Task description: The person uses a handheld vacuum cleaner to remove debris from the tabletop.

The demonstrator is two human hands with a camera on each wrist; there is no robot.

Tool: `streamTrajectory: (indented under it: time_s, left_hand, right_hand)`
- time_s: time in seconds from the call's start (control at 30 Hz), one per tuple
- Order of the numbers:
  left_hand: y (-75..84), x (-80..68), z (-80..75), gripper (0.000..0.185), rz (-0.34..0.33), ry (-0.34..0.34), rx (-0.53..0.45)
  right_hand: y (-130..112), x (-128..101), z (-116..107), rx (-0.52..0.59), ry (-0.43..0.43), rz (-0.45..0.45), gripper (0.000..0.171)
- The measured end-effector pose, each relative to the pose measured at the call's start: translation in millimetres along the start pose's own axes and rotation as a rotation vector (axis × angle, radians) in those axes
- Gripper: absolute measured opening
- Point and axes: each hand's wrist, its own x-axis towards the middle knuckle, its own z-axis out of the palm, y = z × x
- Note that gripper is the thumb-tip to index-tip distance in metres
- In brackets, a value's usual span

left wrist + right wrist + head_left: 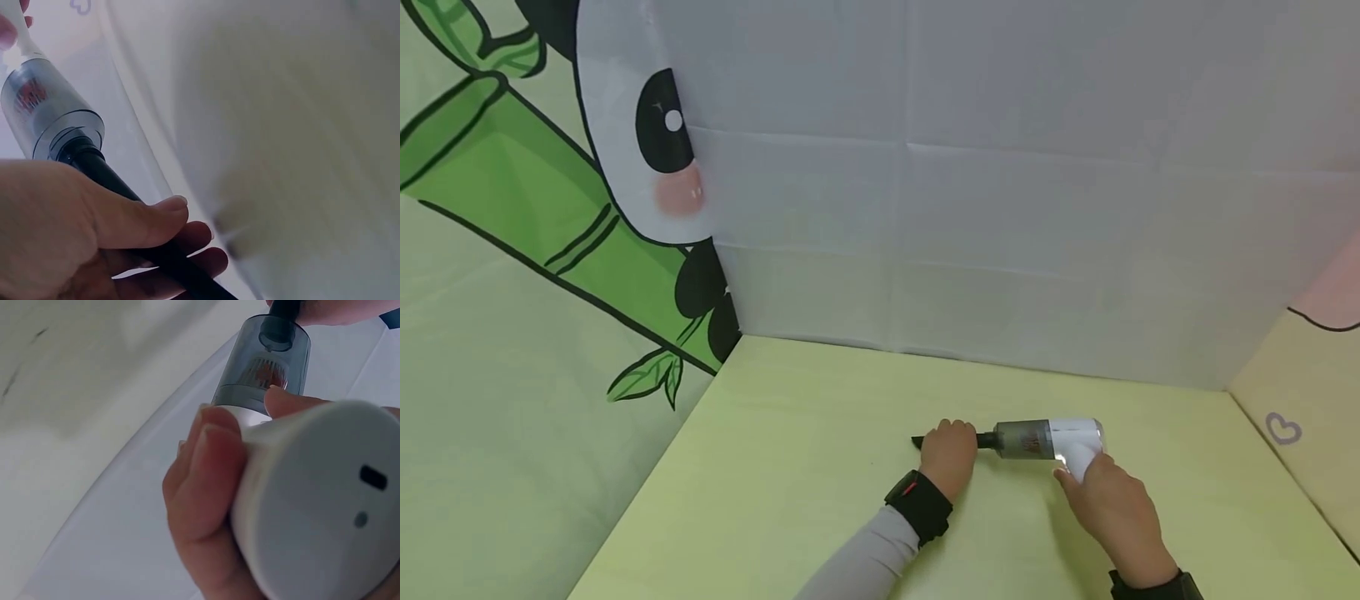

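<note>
Small handheld vacuum [1045,439] lies across the yellow-green tabletop [790,483], right of centre, nozzle pointing left, well short of the back wall. Right hand [1112,504] wraps curled fingers [206,481] round the white handle end, thumb on the far side; firm hold, seen close in the right wrist view with the grey clear dust cup [265,365] just ahead of the fingertips. Left hand [950,454] grips the black crevice nozzle [921,440], thumb [140,219] over the top and fingers curled under, only the nozzle tip poking out left of the knuckles. Nozzle meets the dust cup [47,115] just right of the left hand. White folded-cloth backdrop [1000,208] stands along the far edge of the table; panda-and-bamboo print panel [550,233] closes the left side, a pale panel with a small heart mark [1282,428] the right. Open tabletop lies left of the nozzle tip up to the left edge, also between vacuum and back wall, and in front toward the near edge. Less room to the right, where the side panel edge runs near the right hand. Black wrist straps [919,504] on both arms.
</note>
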Motion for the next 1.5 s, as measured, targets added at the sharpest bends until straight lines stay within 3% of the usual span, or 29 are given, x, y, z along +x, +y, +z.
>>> streamTrajectory:
  time_s: [0.3, 0.67, 1.3, 1.5]
  left_hand:
    - [21.4, -3.9, -11.6, 0.011, 0.061, -0.003, 0.056]
    - [33.2, 6.4, -4.2, 0.011, 0.114, 0.012, 0.091]
    - [31.9, 9.2, -11.3, 0.004, 0.138, -0.013, 0.033]
    - [31.2, 12.7, -13.9, 0.005, 0.157, 0.023, 0.045]
  right_hand:
    - [23, -13, -8, 0.015, -0.011, 0.047, 0.058]
    - [38, -14, -8, 0.033, -0.026, 0.078, 0.066]
    - [62, -3, 5, 0.052, -0.009, 0.041, 0.058]
    - [70, 1, 7, 0.048, 0.014, 0.020, 0.059]
